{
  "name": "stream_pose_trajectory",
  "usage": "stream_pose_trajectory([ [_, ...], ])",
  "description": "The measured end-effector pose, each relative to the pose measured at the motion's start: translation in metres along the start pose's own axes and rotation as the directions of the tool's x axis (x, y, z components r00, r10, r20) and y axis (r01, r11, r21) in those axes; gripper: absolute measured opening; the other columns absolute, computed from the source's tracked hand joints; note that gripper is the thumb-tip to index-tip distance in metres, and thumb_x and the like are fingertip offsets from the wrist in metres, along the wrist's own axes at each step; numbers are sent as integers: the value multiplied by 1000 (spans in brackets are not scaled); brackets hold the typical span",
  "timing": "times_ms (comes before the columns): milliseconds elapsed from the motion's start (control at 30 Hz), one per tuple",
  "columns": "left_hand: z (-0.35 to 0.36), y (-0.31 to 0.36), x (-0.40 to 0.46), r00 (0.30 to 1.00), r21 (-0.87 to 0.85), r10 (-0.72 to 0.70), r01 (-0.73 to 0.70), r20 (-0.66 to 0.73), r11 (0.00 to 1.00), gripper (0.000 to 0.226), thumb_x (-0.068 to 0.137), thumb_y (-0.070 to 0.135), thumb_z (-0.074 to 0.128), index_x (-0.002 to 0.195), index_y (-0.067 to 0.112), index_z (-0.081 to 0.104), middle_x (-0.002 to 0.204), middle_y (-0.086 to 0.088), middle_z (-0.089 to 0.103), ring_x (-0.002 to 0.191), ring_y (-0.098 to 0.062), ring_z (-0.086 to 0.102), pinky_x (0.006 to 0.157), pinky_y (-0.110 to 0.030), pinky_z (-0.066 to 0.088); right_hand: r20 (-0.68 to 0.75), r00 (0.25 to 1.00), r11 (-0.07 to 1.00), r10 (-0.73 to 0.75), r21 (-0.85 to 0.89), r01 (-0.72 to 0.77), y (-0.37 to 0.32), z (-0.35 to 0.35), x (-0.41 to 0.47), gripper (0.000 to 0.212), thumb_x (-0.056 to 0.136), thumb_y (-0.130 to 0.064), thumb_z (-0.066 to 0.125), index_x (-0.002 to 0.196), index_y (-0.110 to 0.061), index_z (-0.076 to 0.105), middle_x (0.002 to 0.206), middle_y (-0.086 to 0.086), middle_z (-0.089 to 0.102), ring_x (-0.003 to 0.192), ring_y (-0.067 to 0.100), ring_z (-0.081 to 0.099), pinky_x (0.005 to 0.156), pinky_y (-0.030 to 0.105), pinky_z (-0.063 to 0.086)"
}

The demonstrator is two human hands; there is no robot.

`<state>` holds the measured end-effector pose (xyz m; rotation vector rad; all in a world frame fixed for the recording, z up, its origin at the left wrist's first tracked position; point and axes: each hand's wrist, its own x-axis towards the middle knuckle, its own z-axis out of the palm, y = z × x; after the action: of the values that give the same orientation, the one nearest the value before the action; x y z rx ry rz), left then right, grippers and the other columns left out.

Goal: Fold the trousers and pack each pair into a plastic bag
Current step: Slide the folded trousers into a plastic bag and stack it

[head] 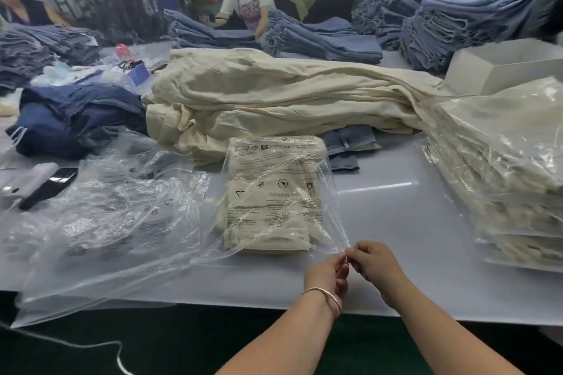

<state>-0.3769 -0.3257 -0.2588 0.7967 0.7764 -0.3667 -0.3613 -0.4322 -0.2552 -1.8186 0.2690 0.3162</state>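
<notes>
grey table (396, 222) heaped at the back with loose cream trousers (274, 91). folded pair (268, 192) inside a clear plastic bag (323, 192) near the front edge. left hand (327, 275) and right hand (373, 262) both pinching the bag's open corner.

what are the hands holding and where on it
Both the left hand and right hand pinch the plastic bag at its near right corner.
</notes>
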Motion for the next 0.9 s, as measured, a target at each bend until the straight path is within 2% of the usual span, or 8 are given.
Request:
stream_pose_trajectory([
  [167, -32, 33, 6, 960, 7, 183, -186, -212, 983, 21, 85, 2, 61, 64, 4, 58, 46, -1, 56, 36, -7, 48, 32, -13, 25, -38, 998, 999, -41, 28, 42, 8, -12, 7, 33, 91, -14, 59, 59, -7, 60, 49, 1, 48, 45, 10, 36, 50, 25, 32],
  [267, -84, 67, 7, 895, 69, 300, -294, -329, 953, 25, 83, 3, 63, 60, 8, 56, 45, 1, 55, 40, -9, 43, 34, -14, 24, -23, 999, 998, -33, 50, 34, 10, -26, 15, 32, 91, -13, 61, 60, -6, 60, 50, 2, 47, 46, 11, 36, 49, 23, 31],
  [367, -135, 95, 5, 814, 144, 380, -353, -440, 924, 22, 79, 8, 69, 59, 9, 59, 45, 2, 56, 41, -9, 45, 38, -18, 32, 30, 999, 999, -20, 43, 19, 12, -33, 20, 29, 90, -12, 62, 62, -4, 59, 51, 4, 47, 46, 13, 34, 47, 22, 29],
  [533, -184, 121, 3, 725, 180, 436, -407, -533, 896, 18, 81, 8, 67, 64, 7, 62, 52, -1, 58, 44, -10, 46, 35, -17, 34, 114, 993, 1000, 15, 1, -15, 14, -40, 25, 27, 89, -11, 63, 63, -3, 61, 51, 4, 48, 43, 11, 34, 44, 20, 28],
  [700, -200, 126, -1, 698, 336, 473, -337, -538, 879, 16, 83, 17, 66, 71, 5, 67, 58, -4, 53, 48, -14, 40, 45, -24, 33, 173, 983, 998, 59, -32, -54, 16, -41, 25, 31, 89, -11, 64, 58, -6, 62, 51, 4, 49, 41, 9, 37, 41, 15, 31],
  [767, -198, 133, -5, 696, 518, 539, -274, -474, 810, 21, 84, 21, 60, 68, 8, 64, 57, -5, 51, 50, -18, 40, 51, -28, 34, 165, 982, 992, 98, -90, -84, 15, -42, 28, 33, 87, -8, 64, 55, -8, 59, 49, 5, 47, 40, 10, 37, 41, 18, 31],
  [833, -194, 148, -10, 679, 719, 635, -226, -368, 658, 29, 80, 32, 51, 60, 12, 56, 55, -5, 49, 52, -21, 41, 56, -31, 33, 88, 992, 969, 96, -235, -73, 9, -45, 35, 37, 84, -6, 63, 50, -13, 52, 47, 3, 45, 41, 14, 38, 47, 21, 32],
  [900, -189, 168, -10, 634, 860, 725, -182, -268, 477, 37, 70, 46, 45, 63, 11, 54, 58, -4, 51, 56, -23, 46, 57, -32, 32, -67, 997, 899, 47, -432, -72, -2, -48, 47, 36, 85, -20, 61, 53, -15, 46, 51, 2, 49, 48, 19, 44, 53, 27, 32],
])
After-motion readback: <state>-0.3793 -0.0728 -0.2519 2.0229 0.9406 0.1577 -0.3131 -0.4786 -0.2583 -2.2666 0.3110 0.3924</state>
